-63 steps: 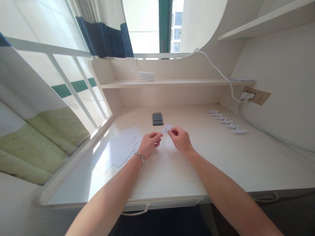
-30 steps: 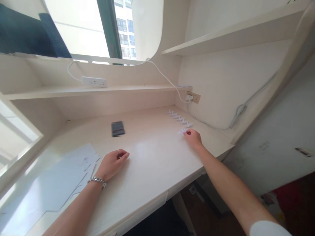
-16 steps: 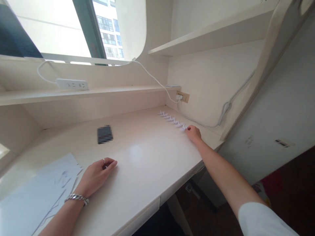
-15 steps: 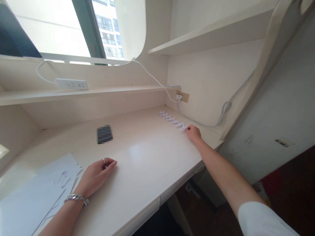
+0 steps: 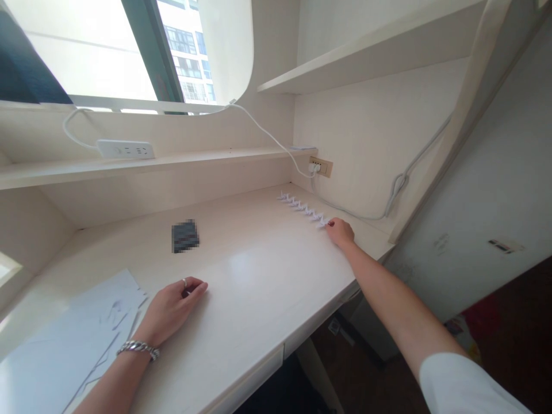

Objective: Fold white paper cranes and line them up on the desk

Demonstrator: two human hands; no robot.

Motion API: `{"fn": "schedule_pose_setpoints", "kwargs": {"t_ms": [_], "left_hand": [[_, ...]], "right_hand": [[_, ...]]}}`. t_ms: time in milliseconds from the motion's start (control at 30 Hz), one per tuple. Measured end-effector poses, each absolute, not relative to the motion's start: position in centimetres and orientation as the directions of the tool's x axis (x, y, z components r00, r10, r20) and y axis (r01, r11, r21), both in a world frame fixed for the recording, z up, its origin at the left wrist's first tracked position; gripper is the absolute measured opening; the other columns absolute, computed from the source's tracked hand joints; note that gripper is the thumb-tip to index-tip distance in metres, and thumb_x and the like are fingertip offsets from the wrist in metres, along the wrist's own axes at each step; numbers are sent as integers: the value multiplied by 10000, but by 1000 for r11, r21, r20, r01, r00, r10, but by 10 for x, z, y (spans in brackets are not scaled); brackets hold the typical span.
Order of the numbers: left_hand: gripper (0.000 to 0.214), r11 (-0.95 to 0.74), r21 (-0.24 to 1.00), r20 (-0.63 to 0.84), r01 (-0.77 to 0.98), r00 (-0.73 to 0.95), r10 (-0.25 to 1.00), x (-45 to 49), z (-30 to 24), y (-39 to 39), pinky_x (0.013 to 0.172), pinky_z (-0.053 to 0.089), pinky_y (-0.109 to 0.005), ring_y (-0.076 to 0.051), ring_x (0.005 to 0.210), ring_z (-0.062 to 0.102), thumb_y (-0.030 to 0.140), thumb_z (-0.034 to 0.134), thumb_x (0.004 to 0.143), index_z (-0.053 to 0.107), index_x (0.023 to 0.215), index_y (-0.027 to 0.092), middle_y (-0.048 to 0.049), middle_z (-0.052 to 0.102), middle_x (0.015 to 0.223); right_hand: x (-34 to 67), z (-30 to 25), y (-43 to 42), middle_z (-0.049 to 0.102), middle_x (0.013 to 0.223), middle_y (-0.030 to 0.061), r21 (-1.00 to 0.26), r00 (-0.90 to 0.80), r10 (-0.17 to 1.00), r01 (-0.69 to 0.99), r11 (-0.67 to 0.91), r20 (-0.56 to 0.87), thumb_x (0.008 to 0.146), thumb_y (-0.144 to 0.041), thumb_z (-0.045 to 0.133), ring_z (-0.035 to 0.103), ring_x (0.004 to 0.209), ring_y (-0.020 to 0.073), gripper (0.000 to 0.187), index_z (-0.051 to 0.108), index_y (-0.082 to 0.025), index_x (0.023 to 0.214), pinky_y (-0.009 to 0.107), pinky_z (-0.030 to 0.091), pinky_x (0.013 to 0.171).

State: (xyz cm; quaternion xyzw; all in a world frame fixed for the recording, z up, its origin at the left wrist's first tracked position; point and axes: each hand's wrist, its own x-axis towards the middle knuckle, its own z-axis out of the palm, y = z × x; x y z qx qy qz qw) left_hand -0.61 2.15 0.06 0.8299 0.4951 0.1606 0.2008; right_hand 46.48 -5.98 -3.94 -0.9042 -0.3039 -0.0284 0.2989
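Several small white folded paper cranes [image 5: 301, 206] stand in a slanting row on the right part of the desk [image 5: 241, 322]. At the near end of that row, my right hand [image 5: 340, 232] is closed in a pinch on the last paper crane [image 5: 322, 223], which the fingertips partly cover. My left hand [image 5: 175, 305] rests on the desktop with its fingers curled in and the thumb against them; I see nothing in it. Sheets of white paper [image 5: 64, 339] with dark line drawings lie beside it on the left.
A blurred-out dark square object [image 5: 185, 236] lies mid-desk. Along the back runs a low shelf [image 5: 194, 163] with a white power strip [image 5: 125, 149]. A wall socket [image 5: 321, 167] has plugs in it, and a grey cable [image 5: 362, 217] trails behind the cranes.
The view has shifted slightly. My right hand stays at the near end of the row, its pinch nearly unchanged. The left hand has not visibly moved on the desk.
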Motion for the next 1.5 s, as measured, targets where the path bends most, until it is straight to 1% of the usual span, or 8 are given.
{"fn": "schedule_pose_setpoints", "kwargs": {"t_ms": [500, 767, 867, 933, 1067, 1200, 1300, 1500], "left_hand": [[398, -429, 493, 77, 757, 453, 888, -5, 2, 20, 714, 463, -307, -244, 796, 671, 572, 491, 773, 722, 835, 254, -28, 754, 837], [407, -416, 491, 60, 766, 447, 893, -4, 3, 19, 733, 461, -319, -249, 810, 671, 573, 478, 782, 714, 848, 248, -30, 754, 852], [403, -426, 500, 63, 754, 459, 886, -6, 3, 19, 739, 458, -318, -248, 823, 669, 569, 475, 788, 711, 852, 248, -30, 753, 866], [405, -434, 500, 63, 750, 468, 881, -6, 2, 18, 738, 455, -320, -249, 826, 667, 567, 467, 796, 706, 854, 245, -34, 750, 871], [397, -456, 485, 67, 746, 488, 870, -5, 3, 15, 741, 447, -324, -250, 824, 663, 550, 448, 817, 694, 851, 240, -40, 747, 870], [369, -489, 468, 71, 737, 520, 851, -5, 3, 12, 743, 442, -320, -240, 818, 659, 504, 440, 837, 689, 870, 234, -38, 742, 874], [311, -504, 443, 67, 741, 533, 843, -5, 4, 11, 732, 443, -309, -228, 802, 657, 434, 451, 838, 686, 871, 232, -37, 739, 864], [273, -567, 298, 48, 768, 581, 813, -7, 15, 7, 767, 462, -299, -229, 854, 669, 240, 443, 798, 710, 850, 213, -73, 741, 911]], "right_hand": [[464, -41, -60, 735, 1036, 125, -534, 819, 524, 559, -634, 235, 808, -317, 589, 667, 956, 271, 257, 735, -209, 988, 320, 470, 738], [463, -39, -65, 731, 1051, 130, -546, 818, 521, 561, -623, 246, 781, -297, 623, 661, 989, 261, 262, 729, -177, 988, 313, 466, 802], [454, -38, -75, 729, 998, 161, -551, 820, 519, 557, -622, 243, 758, -269, 636, 666, 940, 280, 274, 704, -136, 988, 333, 463, 770], [439, -38, -82, 731, 950, 150, -551, 798, 550, 582, -598, 245, 781, -272, 609, 668, 894, 269, 224, 699, -141, 939, 331, 457, 743], [386, -41, -88, 738, 894, 70, -538, 633, 723, 725, -430, 276, 821, -284, 569, 662, 818, 206, 163, 690, -191, 877, 289, 441, 714], [314, -37, -75, 739, 868, 23, -476, 317, 896, 868, -142, 312, 816, -257, 572, 650, 796, 171, 125, 694, -231, 806, 256, 425, 715], [260, -32, -54, 744, 877, 11, -416, 117, 943, 909, 24, 311, 831, -278, 570, 647, 808, 181, 132, 701, -258, 831, 261, 408, 700], [169, -23, -10, 749, 938, 48, -348, -71, 962, 923, 164, 265, 910, -347, 472, 641, 770, 204, 241, 678, -235, 969, 283, 348, 640]]}}
